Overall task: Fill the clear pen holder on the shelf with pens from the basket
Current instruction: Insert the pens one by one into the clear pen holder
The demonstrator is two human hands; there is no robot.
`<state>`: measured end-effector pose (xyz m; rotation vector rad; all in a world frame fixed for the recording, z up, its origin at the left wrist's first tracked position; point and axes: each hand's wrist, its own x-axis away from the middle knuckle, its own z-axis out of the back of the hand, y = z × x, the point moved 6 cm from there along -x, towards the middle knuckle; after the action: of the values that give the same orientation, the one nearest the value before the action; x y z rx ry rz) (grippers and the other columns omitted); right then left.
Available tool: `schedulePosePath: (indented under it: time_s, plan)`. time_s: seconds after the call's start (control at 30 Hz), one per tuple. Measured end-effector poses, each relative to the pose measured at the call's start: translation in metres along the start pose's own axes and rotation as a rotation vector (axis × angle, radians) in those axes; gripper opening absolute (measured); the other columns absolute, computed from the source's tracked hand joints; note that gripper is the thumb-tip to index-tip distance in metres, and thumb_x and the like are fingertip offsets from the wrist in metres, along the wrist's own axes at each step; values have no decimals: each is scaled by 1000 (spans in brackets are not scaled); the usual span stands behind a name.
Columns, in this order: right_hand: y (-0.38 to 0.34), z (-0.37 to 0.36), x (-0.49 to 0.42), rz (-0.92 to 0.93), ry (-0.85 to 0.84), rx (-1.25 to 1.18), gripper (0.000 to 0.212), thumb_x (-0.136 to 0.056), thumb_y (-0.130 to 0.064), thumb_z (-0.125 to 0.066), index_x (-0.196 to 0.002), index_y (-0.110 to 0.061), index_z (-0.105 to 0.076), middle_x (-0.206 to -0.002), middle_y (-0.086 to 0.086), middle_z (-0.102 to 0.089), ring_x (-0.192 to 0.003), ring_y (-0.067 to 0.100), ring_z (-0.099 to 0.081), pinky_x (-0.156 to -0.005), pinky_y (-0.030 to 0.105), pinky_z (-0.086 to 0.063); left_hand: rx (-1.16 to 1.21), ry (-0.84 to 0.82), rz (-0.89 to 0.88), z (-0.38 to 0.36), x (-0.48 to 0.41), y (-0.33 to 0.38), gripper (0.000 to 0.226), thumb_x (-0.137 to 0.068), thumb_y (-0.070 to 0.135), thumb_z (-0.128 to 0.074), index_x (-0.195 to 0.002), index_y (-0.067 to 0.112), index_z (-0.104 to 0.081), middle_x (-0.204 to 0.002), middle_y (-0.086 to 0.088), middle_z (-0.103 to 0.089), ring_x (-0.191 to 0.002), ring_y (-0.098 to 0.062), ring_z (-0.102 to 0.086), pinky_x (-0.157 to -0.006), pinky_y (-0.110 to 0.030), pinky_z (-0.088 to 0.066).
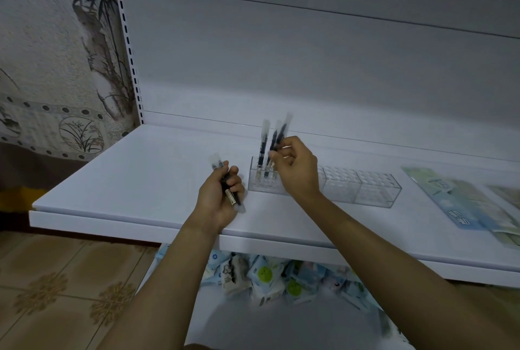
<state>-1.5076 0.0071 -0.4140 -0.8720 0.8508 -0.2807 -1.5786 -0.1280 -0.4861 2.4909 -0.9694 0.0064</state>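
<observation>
Pinching pen in right hand at left end of clear pen holder, gripping spare pens in left hand; keep vertical, tip possibly already slotted.

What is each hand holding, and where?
The left hand grips a bunch of pens mid-barrel; the right hand pinches one pen mid-barrel, over the clear pen holder.

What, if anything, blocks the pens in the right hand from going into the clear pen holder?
Nothing visible. The right hand holds its pens upright over the left end of the clear pen holder, beside one pen standing in it.
</observation>
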Motion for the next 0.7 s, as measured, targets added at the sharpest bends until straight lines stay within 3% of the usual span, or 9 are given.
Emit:
schedulePosePath:
  time_s: [0.17, 0.3, 0.5, 0.7]
  plan:
    - [5, -5, -1, -34, -39, 71, 13, -85, -20, -69, -94, -12, -62, -69, -11, -59, -68, 14, -61, -70, 33, -52, -3, -11, -69, -2, 5, 3, 11, -98, 28, -49, -104, 26, -57, -79, -1, -59, -48, -3, -48, -40, -13, -41]
    - [4, -11, -3, -96, -59, 122, 9, -84, -23, -68, -91, -18, -64, -74, -4, -66, -75, 16, -63, -71, 30, -50, -10, -10, -84, -1, 6, 5, 15, -98, 31, -48, -108, 28, -59, -80, -1, -58, -48, -3, -47, -40, -12, -40]
    - [6, -5, -3, -139, -34, 86, 14, -82, -27, -71, -84, -16, -62, -72, -4, -64, -70, 15, -62, -65, 24, -47, -18, -5, -67, -3, 9, 2, 19, -98, 31, -49, -115, 27, -56, -82, -1, -58, -49, -4, -47, -40, -12, -39]
    - [6, -3, -4, -167, -54, 65, 18, -85, -25, -68, -98, -12, -67, -78, -5, -64, -74, 11, -59, -66, 20, -41, -6, -3, -73, -2, 12, 2, 17, -98, 30, -49, -113, 27, -57, -82, -1, -59, -50, -4, -47, -41, -12, -39]
